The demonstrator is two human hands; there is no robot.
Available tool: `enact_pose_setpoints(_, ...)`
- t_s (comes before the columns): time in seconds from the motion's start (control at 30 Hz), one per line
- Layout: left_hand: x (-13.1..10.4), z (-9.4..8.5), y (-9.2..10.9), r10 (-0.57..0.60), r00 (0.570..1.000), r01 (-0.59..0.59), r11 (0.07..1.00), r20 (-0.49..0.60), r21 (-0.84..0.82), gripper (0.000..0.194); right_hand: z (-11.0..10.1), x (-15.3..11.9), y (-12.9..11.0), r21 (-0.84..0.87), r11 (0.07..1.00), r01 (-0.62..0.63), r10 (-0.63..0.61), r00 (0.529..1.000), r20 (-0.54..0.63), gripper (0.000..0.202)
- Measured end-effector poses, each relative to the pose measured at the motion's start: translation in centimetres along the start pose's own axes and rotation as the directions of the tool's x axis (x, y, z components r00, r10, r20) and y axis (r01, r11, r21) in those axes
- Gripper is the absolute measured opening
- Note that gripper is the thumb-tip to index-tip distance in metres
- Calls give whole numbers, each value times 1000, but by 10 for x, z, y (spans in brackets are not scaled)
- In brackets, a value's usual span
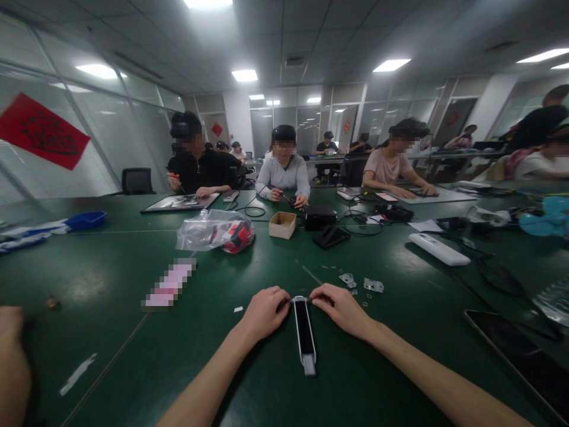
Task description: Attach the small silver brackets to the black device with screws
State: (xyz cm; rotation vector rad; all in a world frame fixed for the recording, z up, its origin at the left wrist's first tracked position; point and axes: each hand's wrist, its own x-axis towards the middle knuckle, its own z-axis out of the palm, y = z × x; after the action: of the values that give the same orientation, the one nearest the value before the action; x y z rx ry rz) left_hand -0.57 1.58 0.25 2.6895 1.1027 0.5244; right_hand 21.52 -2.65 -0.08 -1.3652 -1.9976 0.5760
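A long, narrow device (304,332) with a white frame and a black inner face lies on the green table, its far end between my hands. A light grey block (309,365) sits at its near end. My left hand (268,311) is closed, thumb and fingers together at the left of the far end. From the right, my right hand (340,307) pinches at the same end. Anything held in the fingertips is too small to make out. Beyond my right hand lie small metal plates (373,285) and several tiny rings. A white scrap (238,309) lies left of my left hand.
Across the green table (213,379) several people sit working. Farther back are a clear bag (216,230) with red and black contents, a small open box (282,225) and a black box (320,217). A white case (438,249), cables and a dark tablet-like slab (515,350) lie right.
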Motion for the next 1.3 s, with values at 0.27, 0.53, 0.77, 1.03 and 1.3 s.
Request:
enact_pose_setpoints(0.27,0,0,0,6,1000,-6,1000,2,-1,15,1,1,-3,-14,999,-33,32,999,-16,14)
enact_pose_setpoints(0.53,0,1,0,0,1000,0,1000,4,0,14,0,0,-3,-19,1000,-24,24,999,-22,16)
enact_pose_setpoints(0.77,0,0,0,2,1000,-2,1000,-1,1,14,1,0,-3,-11,999,-35,35,999,-24,18)
enact_pose_setpoints(1.03,0,0,0,10,1000,-10,1000,1,7,13,0,-1,-3,-5,999,-47,47,998,-37,15)
enact_pose_setpoints(1.3,0,1,-1,5,1000,-5,1000,14,15,14,3,0,-1,-1,1000,-30,30,997,-65,12)
